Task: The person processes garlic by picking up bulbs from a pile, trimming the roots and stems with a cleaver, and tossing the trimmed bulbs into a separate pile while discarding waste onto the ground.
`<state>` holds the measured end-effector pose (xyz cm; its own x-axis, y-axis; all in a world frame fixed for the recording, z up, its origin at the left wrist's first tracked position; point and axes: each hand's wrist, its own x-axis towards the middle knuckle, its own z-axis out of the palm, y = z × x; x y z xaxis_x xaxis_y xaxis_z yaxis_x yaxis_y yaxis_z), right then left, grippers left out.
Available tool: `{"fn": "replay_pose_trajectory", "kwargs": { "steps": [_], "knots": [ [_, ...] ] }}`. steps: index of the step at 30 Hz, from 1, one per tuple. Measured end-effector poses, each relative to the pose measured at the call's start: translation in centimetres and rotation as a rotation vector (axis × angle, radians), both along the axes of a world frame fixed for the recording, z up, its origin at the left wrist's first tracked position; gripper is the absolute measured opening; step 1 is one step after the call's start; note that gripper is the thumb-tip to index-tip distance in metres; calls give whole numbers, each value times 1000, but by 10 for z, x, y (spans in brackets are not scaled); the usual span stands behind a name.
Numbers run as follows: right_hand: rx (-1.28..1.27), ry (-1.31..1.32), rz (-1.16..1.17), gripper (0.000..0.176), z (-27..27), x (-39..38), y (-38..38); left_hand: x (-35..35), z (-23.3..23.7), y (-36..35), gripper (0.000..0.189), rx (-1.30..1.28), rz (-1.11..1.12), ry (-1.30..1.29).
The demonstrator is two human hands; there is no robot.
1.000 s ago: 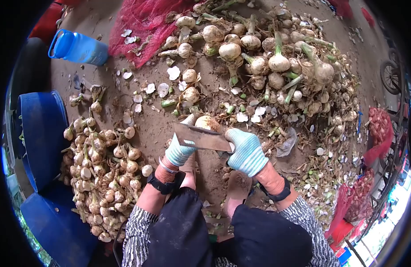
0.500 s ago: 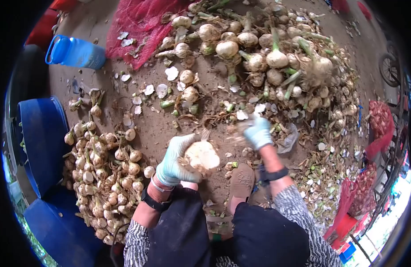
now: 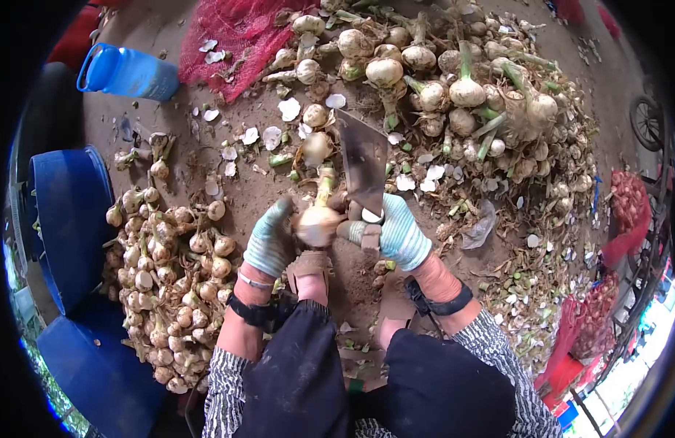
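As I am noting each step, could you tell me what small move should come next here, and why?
Probably bring the cleaver down across the stalk, close to the onion: the left hand grips the onion, its stalk is uncut and points away, and the right hand holds the cleaver tilted up beside it.

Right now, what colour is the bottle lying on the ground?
The bottle is blue; head view.

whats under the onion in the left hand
A sandalled foot and dirt ground show below the onion. The left hand covers its left side, so what it rests on is hidden.
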<state>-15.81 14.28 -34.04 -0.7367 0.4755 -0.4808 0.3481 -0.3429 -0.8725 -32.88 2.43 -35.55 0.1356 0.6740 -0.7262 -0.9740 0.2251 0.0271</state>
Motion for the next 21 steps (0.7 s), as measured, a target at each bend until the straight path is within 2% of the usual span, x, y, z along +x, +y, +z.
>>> {"fn": "replay_pose_trajectory", "kwargs": {
  "steps": [2,3,5,6,8,10,12,13,15,16,17,18,19,20,21],
  "knots": [
    [271,-27,4,22,11,-2,0,-5,-21,-10,53,-37,4,43],
    [272,-23,11,22,4,2,-1,-7,-25,-12,52,6,16,151],
    [402,-200,10,22,-14,13,-1,-10,-24,-10,51,139,-24,319],
    [402,-202,10,22,-17,16,-2,-9,-23,-9,51,138,-24,317],
    [567,-273,125,24,-12,16,-3,-6,-20,-8,48,210,-28,191],
    [584,-286,104,25,-9,11,-3,-4,-18,-8,51,149,-48,211],
    [591,-256,118,26,-9,8,-2,-8,-22,-12,53,233,-99,276],
    [590,-252,121,26,-23,11,-2,-11,-20,-15,56,200,-122,373],
    [573,-455,290,25,-68,33,-2,-21,0,-25,55,194,-104,562],
    [483,-443,166,27,-71,51,-2,-37,19,-38,56,220,-131,591],
    [422,-514,136,19,-92,73,6,-48,41,-52,62,132,-73,715],
    [339,-586,112,12,-111,90,7,-63,55,-75,67,57,-23,953],
    [271,-510,-18,14,-103,94,5,-79,70,-104,68,-146,66,1154],
    [220,-431,-157,17,-92,93,12,-103,86,-136,61,-168,81,1101],
    [193,-405,-198,22,-90,87,18,-146,81,-191,56,-513,-48,1471]
  ]
}}
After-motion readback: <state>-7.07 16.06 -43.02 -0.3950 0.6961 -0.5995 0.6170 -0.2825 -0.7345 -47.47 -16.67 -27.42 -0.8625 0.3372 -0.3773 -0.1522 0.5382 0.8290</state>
